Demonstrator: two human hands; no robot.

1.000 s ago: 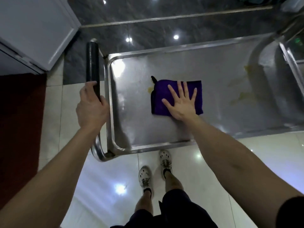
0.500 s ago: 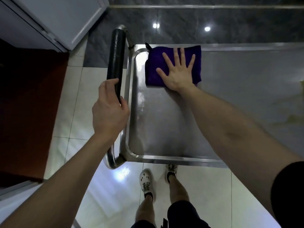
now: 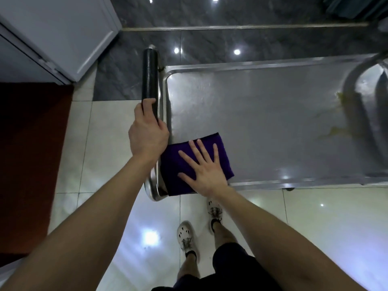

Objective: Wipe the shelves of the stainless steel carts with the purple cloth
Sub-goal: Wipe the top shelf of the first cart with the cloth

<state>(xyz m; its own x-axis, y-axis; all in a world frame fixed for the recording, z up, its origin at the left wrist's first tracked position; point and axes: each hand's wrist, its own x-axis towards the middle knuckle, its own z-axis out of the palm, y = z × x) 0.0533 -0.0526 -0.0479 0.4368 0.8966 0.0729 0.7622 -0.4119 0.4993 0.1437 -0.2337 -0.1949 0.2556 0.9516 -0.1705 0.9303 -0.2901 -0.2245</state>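
– Two hands are seen. How is the right hand (image 3: pixel 204 171) laid?
– It is spread flat, fingers apart, and pressed palm-down on the folded purple cloth (image 3: pixel 225 158).
– And the left hand (image 3: pixel 148 135)?
– It is curled round the black foam-covered handle bar (image 3: pixel 149 74), at the bar's near end.
– Where is the cloth placed?
– It is laid on the shelf of the stainless steel cart (image 3: pixel 262 114), in the near left corner, reaching the raised rim just beside the handle bar.
– What else is found on the shelf?
– Yellowish smears (image 3: pixel 336 131) are seen toward the right end, well apart from the cloth. Glossy pale floor tiles (image 3: pixel 105 143) are seen below the cart, and a white cabinet (image 3: pixel 63 28) at the upper left.
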